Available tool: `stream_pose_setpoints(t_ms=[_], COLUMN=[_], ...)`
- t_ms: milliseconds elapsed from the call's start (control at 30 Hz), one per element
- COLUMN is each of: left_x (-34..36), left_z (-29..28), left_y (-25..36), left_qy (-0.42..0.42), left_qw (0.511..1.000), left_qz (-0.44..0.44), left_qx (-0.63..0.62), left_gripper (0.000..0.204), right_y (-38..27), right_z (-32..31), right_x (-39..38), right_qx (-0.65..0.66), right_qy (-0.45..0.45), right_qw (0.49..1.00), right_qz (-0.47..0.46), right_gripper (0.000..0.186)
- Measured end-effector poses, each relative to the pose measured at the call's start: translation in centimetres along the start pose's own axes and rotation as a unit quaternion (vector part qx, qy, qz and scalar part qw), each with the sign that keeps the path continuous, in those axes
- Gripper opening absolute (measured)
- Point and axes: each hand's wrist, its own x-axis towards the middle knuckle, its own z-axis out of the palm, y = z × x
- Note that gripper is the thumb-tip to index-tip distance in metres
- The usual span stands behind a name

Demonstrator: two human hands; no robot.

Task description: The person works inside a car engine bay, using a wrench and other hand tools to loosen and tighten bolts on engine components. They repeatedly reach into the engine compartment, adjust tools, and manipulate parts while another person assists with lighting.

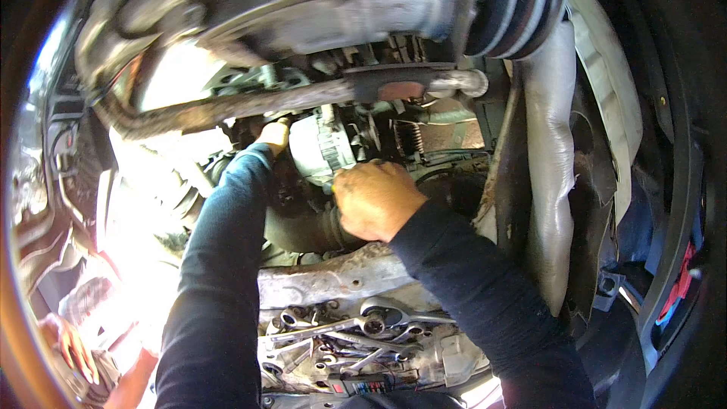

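Observation:
My left hand [274, 135] reaches in beside a silver ribbed housing [310, 148] under a rusty metal bar [242, 101]; its fingertips are hidden, so I cannot tell their grip. My right hand [379, 197] is closed at the lower right of that housing, knuckles up, over a dark curved part [299, 227]. A small yellow bit shows by its thumb, but what it holds is too hidden to name. Both forearms, in dark sleeves, come up from the lower edge.
Wrenches and ratchets [341, 333] lie on a grimy metal surface below the crossmember [326, 286]. A silver-wrapped hose [549, 182] runs down the right, near a black corrugated boot [511, 4]. At the lower left, another person's arm [125, 382] shows in glare.

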Motion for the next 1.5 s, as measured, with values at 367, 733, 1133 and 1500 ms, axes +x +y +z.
stream_pose_setpoints(t_ms=[367,733,1133,1500], left_x=[-15.4,-12.4,-13.6,-13.1], left_z=[-8.2,-6.9,-8.6,-7.0], left_y=[10.4,11.9,10.8,10.3], left_qy=[0.033,0.052,-0.072,-0.027], left_qw=[0.988,0.985,0.986,0.989], left_qz=[-0.047,-0.166,-0.149,-0.128], left_qx=[0.144,-0.017,0.027,0.075], left_gripper=[0.076,0.094,0.083,0.098], right_y=[-1.0,4.8,5.6,2.7], right_z=[-7.0,-3.3,-0.4,-3.2], right_x=[-2.7,2.9,7.7,5.6], right_qx=[-0.144,-0.073,0.023,-0.032], right_qy=[-0.003,0.095,0.037,0.012], right_qw=[0.988,0.976,0.939,0.961], right_qz=[0.049,0.181,0.340,0.273], right_gripper=[0.025,0.045,0.095,0.044])
